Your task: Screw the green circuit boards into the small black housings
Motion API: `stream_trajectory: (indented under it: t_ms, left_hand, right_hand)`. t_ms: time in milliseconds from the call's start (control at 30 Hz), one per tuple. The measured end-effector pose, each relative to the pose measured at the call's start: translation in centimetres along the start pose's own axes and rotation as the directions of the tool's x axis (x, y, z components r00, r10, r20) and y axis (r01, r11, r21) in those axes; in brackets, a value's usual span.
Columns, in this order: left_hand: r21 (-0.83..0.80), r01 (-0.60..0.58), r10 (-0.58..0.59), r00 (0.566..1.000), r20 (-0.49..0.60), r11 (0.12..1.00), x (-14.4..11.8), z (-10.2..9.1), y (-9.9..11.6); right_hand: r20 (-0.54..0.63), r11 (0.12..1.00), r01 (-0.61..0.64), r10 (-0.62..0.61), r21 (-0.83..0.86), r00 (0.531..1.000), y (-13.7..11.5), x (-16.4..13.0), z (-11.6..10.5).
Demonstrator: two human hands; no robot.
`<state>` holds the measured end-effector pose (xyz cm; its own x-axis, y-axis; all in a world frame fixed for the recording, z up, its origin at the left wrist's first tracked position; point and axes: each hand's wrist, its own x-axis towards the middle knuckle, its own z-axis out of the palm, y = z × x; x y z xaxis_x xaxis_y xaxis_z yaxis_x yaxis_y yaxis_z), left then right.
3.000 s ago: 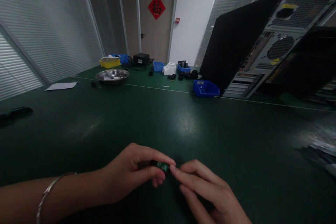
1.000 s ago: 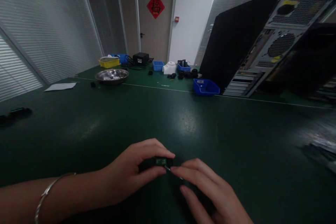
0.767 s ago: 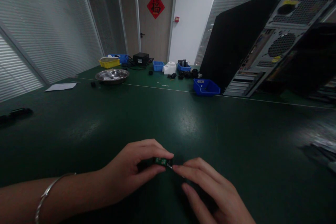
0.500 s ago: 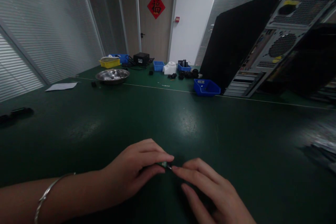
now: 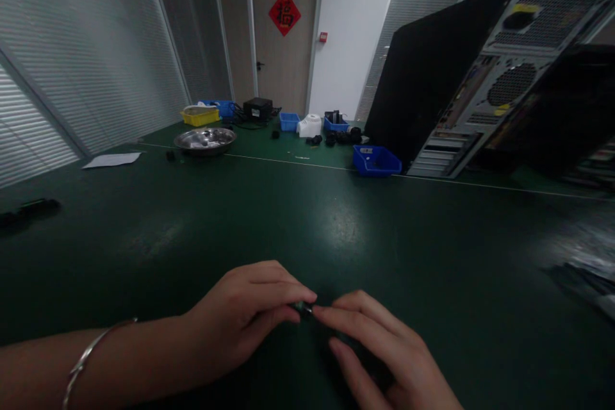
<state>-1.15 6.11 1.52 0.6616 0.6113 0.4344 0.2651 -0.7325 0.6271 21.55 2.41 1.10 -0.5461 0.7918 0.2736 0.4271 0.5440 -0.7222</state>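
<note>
Pinching small part (image 5: 303, 307), both hands

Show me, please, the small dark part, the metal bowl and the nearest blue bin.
small dark part (image 5: 303, 307), head view, exposed tip between fingertips.
metal bowl (image 5: 205, 139), head view, its rim.
nearest blue bin (image 5: 379, 169), head view, front wall.

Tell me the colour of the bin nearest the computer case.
Blue; the bin shows best in the head view, left of the case.
</note>
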Motion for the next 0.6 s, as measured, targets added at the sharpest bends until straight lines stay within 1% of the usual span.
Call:
stream_trajectory:
  t_ms: [100, 200, 267, 367, 433, 600]
  left_hand:
    - [-0.061, 0.061, -0.061, 0.998, -0.001, 0.996, 0.05, 0.01, -0.10]
    - [-0.074, 0.081, -0.082, 0.997, -0.005, 0.994, 0.11, 0.05, -0.15]
    - [-0.036, 0.054, -0.054, 0.998, -0.013, 0.998, 0.07, 0.11, -0.13]
    - [0.049, -0.033, 0.034, 0.999, -0.029, 0.998, -0.09, 0.21, 0.01]
    - [0.048, -0.042, 0.043, 0.999, -0.027, 0.998, -0.15, 0.24, 0.12]
    - [-0.128, 0.101, -0.101, 0.995, 0.006, 0.987, 0.08, 0.23, 0.23]
  right_hand:
    - [-0.004, 1.000, -0.004, 0.004, 0.028, 1.000, 0.01, 0.05, -0.01]
    - [-0.004, 0.999, -0.002, 0.002, 0.042, 1.000, 0.06, 0.16, 0.01]
    - [-0.015, 0.998, -0.004, 0.005, 0.070, 1.000, 0.10, 0.22, 0.07]
    - [-0.027, 0.994, -0.006, 0.009, 0.113, 1.000, 0.10, 0.20, 0.17]
    - [-0.030, 0.993, -0.005, 0.008, 0.118, 1.000, 0.05, 0.13, 0.24]
    - [-0.034, 0.997, -0.017, 0.020, 0.081, 0.999, -0.10, 0.12, 0.36]
